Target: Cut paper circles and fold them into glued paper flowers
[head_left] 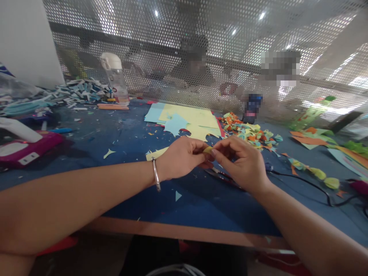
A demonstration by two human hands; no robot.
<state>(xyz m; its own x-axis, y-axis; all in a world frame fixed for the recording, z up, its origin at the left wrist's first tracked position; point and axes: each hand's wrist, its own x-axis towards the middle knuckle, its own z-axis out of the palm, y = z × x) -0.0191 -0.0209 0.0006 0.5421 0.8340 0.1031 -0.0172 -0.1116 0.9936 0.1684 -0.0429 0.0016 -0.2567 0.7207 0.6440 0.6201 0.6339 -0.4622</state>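
Observation:
My left hand (184, 157), with a silver bracelet at the wrist, pinches one side of a small piece of yellow paper (207, 150). From the other side my right hand (243, 161) grips the same piece between thumb and fingertips. Partly hidden beneath the hands lies a pair of scissors (220, 174) on the blue table (138, 203). Just beyond them are cut sheets of yellow paper (198, 117) and light blue paper (174, 124). A yellow sheet (156, 154) shows behind the left wrist, and a small blue paper scrap (178, 196) sits nearer me.
A heap of folded paper pieces (255, 134) lies at back right, before a phone (252, 108). A black cable (310, 185) crosses the right side. To the left are a glue gun (28, 143), a water bottle (117, 82) and a pile of white and blue bits (83, 91).

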